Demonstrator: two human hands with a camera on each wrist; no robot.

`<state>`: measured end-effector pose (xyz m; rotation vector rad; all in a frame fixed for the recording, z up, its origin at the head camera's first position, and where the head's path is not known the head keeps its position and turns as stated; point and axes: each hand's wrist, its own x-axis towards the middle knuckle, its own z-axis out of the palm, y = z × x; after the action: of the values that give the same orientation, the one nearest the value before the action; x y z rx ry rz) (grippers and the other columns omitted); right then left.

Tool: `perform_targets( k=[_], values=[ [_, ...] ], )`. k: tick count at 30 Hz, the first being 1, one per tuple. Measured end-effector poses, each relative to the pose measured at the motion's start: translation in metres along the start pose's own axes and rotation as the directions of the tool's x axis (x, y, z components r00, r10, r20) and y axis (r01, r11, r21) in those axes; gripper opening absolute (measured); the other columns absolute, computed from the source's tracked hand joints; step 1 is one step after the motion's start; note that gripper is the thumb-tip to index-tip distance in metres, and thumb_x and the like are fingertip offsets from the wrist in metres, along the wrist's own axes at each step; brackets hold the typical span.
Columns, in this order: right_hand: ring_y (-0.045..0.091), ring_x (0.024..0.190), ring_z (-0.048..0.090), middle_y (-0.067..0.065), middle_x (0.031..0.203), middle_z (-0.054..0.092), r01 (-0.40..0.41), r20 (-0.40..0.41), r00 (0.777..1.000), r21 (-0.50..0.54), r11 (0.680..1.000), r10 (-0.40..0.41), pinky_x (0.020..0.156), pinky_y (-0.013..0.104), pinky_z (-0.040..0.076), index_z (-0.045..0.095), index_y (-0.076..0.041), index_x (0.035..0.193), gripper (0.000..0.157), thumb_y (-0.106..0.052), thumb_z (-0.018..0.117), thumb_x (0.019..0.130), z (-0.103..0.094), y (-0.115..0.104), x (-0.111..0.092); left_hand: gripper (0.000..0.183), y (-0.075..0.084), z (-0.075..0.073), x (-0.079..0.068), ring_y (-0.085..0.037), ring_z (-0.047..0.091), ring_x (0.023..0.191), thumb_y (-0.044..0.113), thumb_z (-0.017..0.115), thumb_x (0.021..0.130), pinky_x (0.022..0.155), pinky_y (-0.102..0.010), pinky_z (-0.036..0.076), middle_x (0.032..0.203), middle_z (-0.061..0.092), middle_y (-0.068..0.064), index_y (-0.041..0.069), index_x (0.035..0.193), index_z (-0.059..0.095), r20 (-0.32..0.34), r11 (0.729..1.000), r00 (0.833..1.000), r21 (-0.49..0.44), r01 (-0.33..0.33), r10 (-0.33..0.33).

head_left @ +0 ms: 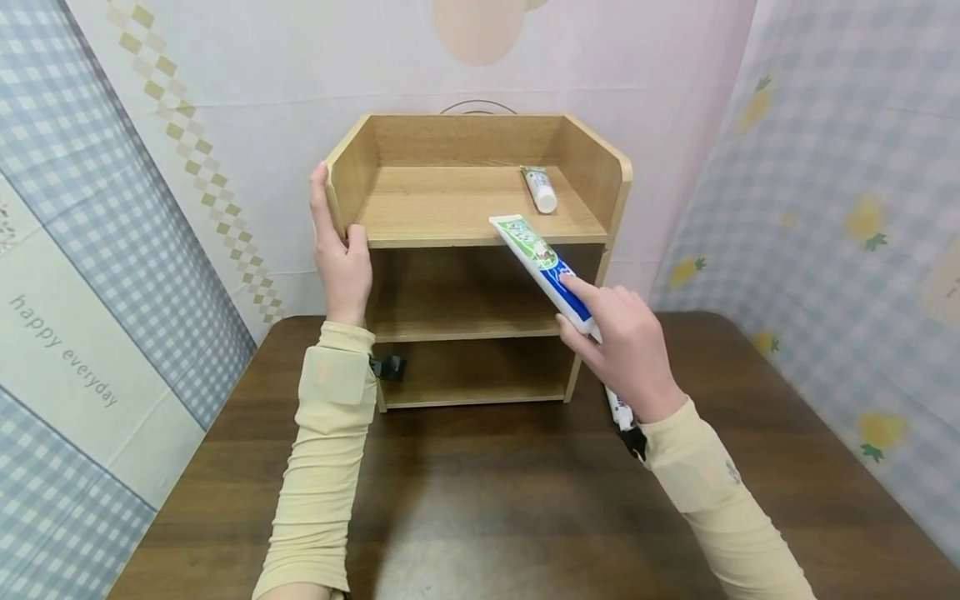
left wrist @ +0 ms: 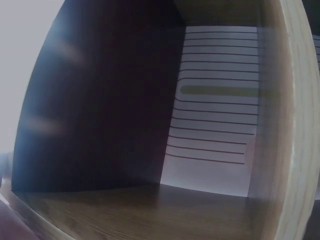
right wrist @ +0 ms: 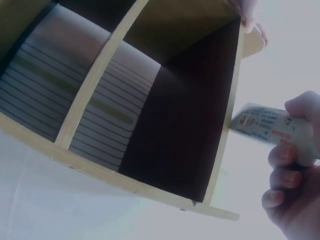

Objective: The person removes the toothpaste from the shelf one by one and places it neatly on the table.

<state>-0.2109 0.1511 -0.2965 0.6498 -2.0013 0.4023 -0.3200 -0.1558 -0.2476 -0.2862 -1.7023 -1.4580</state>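
A wooden shelf unit (head_left: 480,333) with a walled top tray stands on the table. My left hand (head_left: 341,271) grips its left side panel (head_left: 341,179) near the front corner, thumb by the front edge and fingers along the outside. My right hand (head_left: 630,342) holds a green, blue and white toothpaste tube (head_left: 536,265) by its cap end. The tube's flat end points up and left, overlapping the top board's front edge in the head view. A smaller white-capped tube (head_left: 540,190) lies on the top board at the right.
Another tube (head_left: 619,410) shows partly on the dark wooden table (head_left: 480,500), behind my right wrist. Two lower levels of the unit open toward me. Printed cloth (head_left: 810,208) hangs at the sides and back.
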Motion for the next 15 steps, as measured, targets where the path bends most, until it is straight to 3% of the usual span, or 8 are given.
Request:
perform_targets(
  k=[4,10,15],
  values=[
    [0.024,0.066,0.05,0.014,0.078,0.065,0.017,-0.001,1.0,0.002,1.0,-0.017,0.06,0.036,0.04,0.062,-0.009,0.127,0.045,-0.016,0.07,0.082,-0.004,0.0,-0.008,0.074,0.005,0.0,-0.003,-0.005,0.04,0.127,-0.01,0.037,0.083,0.103,-0.025,0.032,0.156,0.035,0.009,0.022,0.15,0.033,-0.003,1.0,1.0,0.001,0.005,-0.005],
    [0.022,0.064,0.047,0.01,0.071,0.058,0.058,-0.026,0.998,0.015,0.998,-0.057,0.058,0.034,0.038,0.064,-0.007,0.124,0.041,-0.036,0.053,0.096,-0.009,0.0,-0.022,0.072,0.02,-0.001,-0.01,-0.005,0.039,0.129,-0.01,0.035,0.084,0.105,-0.025,0.032,0.156,0.035,0.007,0.018,0.15,0.032,0.001,1.0,1.0,-0.018,0.01,-0.01],
    [0.019,0.064,0.044,0.009,0.07,0.058,0.097,-0.014,0.995,0.023,0.995,-0.097,0.057,0.032,0.037,0.065,-0.007,0.124,0.045,-0.04,0.048,0.099,-0.009,0.002,-0.031,0.073,0.006,0.0,-0.003,-0.004,0.038,0.131,-0.01,0.036,0.085,0.106,-0.023,0.031,0.157,0.033,0.008,0.019,0.151,0.031,-0.001,1.0,1.0,-0.013,0.004,-0.004]
  ],
)
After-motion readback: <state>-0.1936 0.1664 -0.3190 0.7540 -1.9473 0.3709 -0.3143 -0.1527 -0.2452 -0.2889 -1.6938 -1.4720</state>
